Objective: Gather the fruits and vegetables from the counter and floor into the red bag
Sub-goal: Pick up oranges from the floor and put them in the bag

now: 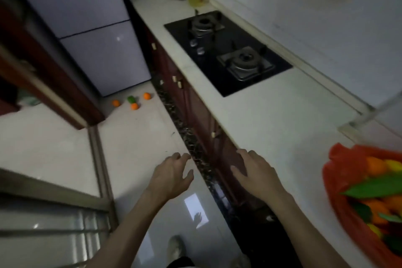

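Both hands empty, fingers loose; floor fruit (134,100) sits way ahead by the fridge (91,28) corner, left hand (171,173) nearer (right (255,172) hovers at counter (282,115) edge).

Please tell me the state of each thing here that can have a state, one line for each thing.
left hand: open, empty
right hand: open, empty
red bag: open, on the counter, holding produce
three oranges: on the floor, not gathered
green fruit: on the floor among them
gas stove: no flame visible, burners bare
fridge: doors shut
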A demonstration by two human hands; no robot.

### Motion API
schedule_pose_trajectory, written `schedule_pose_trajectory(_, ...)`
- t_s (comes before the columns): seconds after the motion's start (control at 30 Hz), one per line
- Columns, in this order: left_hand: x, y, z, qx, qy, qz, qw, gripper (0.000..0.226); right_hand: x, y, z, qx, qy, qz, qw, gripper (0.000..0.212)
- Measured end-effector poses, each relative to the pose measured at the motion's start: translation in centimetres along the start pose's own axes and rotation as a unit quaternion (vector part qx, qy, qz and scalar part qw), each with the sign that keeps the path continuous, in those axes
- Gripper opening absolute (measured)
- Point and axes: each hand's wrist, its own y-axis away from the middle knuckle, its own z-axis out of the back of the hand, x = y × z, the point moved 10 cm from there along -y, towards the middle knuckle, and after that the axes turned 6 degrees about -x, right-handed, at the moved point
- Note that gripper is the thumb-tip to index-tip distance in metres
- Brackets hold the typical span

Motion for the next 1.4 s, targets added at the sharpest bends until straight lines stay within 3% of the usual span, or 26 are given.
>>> schedule_pose_trajectory(0.23, 14.1, 3.0, 4.2, -0.019, -0.013, 0.092, 0.996, 0.047, 12.1, -5.0, -6.6, 0.055, 0.023, 0.07, 0.996, 0.051)
schedule_pose_trajectory(0.43, 21.4, 3.4, 6.3, -0.027, -0.002, 0.134, 0.991, 0.048, 18.1, -8.3, -9.8, 0.089, 0.024, 0.088, 0.992, 0.049)
schedule_pose_trajectory(0.7, 27.6, -0.1, 6.8, -0.046, 0.019, 0.181, 0.982, 0.049, 20.3, -15.3, -13.4, 0.13, 0.023, 0.108, 0.985, 0.052)
schedule_pose_trajectory(1.4, 40.7, -20.4, 8.5, -0.062, 0.02, 0.293, 0.954, 0.051, 25.6, -43.7, -21.9, 0.196, -0.029, 0.197, 0.96, 0.047)
